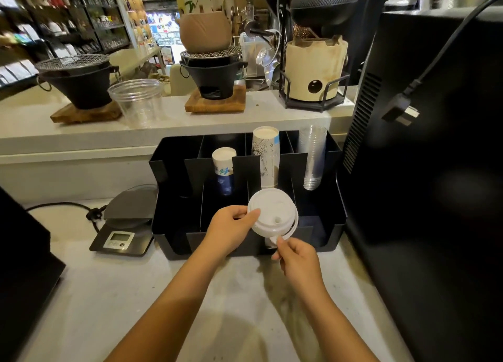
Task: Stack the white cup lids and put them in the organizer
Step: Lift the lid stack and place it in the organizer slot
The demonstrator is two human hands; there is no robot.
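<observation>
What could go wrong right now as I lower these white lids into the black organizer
The white lids are pinched only at their edges, left hand on one side, right hand at the bottom, so the stack may splay or slip. They hang tilted over the organizer, and could catch on a divider. The tall paper cups stand just behind; a nudge might tip them.

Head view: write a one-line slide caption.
Both hands, left hand and right hand, hold stacked white lids over the black organizer.
</observation>
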